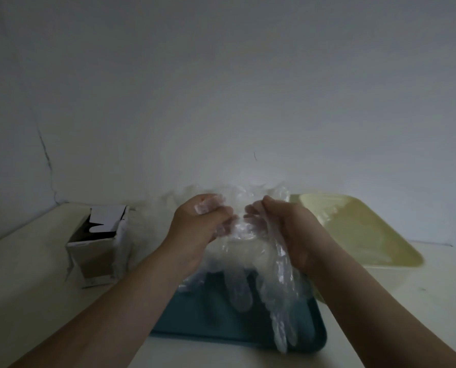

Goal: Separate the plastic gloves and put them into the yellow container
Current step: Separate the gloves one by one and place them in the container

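Note:
A bunch of clear plastic gloves is held up between both hands above a teal tray. My left hand pinches the bunch's top left part. My right hand grips its right side, and glove fingers hang down from there over the tray. The yellow container stands on the table just right of my right hand, with a thin film of plastic inside it.
An open cardboard box stands on the white table to the left. A plain wall rises close behind everything. The teal tray sits near the front edge.

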### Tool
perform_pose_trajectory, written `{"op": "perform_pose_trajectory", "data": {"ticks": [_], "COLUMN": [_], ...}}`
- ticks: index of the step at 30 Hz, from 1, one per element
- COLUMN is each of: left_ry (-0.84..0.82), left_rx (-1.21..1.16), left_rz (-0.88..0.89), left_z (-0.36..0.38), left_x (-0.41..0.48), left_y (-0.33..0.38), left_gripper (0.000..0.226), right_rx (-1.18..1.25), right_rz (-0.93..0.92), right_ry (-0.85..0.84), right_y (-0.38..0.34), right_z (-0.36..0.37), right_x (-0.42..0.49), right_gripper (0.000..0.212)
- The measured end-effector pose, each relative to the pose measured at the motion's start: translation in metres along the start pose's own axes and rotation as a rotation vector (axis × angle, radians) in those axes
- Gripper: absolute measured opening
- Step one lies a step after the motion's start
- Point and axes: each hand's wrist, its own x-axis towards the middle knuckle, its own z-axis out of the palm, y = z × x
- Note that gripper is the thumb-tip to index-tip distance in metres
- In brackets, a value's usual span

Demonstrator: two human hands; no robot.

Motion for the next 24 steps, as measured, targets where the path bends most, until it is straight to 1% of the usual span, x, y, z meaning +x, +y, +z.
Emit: {"op": "perform_pose_trajectory", "data": {"ticks": [2,4,6,7,10,12,14,17,20,22,24], "left_ry": [-0.002,0.009,-0.003,-0.020,-0.049,-0.038,-0.045,-0.061,-0.014,0.049,0.117], "left_rx": [-0.019,-0.014,0.016,0.022,0.013,0.001,0.003,0.033,0.049,0.079,0.130], "left_rz": [-0.023,-0.029,-0.028,-0.026,-0.003,0.020,0.026,0.007,-0.006,0.004,0.037], "left_z": [-0.008,-0.024,-0.038,-0.042,-0.041,-0.034,-0.030,-0.034,-0.050,-0.061,-0.066], "left_x": [0.000,0.004,0.007,0.008,0.006,0.004,0.002,0.003,0.008,0.011,0.013], "left_y": [0.002,0.002,0.004,0.004,0.003,0.000,-0.003,-0.003,0.000,0.001,0.004], "left_gripper": [0.024,0.020,0.016,0.016,0.015,0.015,0.013,0.009,0.009,0.008,0.005], "right_rx": [0.085,0.118,0.115,0.101,0.066,0.111,0.088,0.038,0.007,-0.008,-0.014], "right_rz": [-0.017,-0.053,-0.071,-0.057,0.033,0.037,0.006,-0.062,-0.149,-0.200,-0.247], "right_ry": [0.065,0.122,0.115,0.066,-0.165,-0.229,-0.177,-0.022,0.078,0.096,0.063], "right_y": [-0.002,-0.004,-0.006,-0.008,-0.008,-0.003,0.000,0.002,-0.006,-0.013,-0.017], "right_z": [-0.004,-0.010,-0.013,-0.013,-0.010,-0.008,-0.004,-0.006,-0.015,-0.021,-0.025], "right_x": [0.001,0.004,0.006,0.006,0.007,0.008,0.008,0.010,0.013,0.014,0.014], "right_gripper": [0.034,0.031,0.030,0.031,0.038,0.039,0.040,0.034,0.031,0.030,0.030]}}
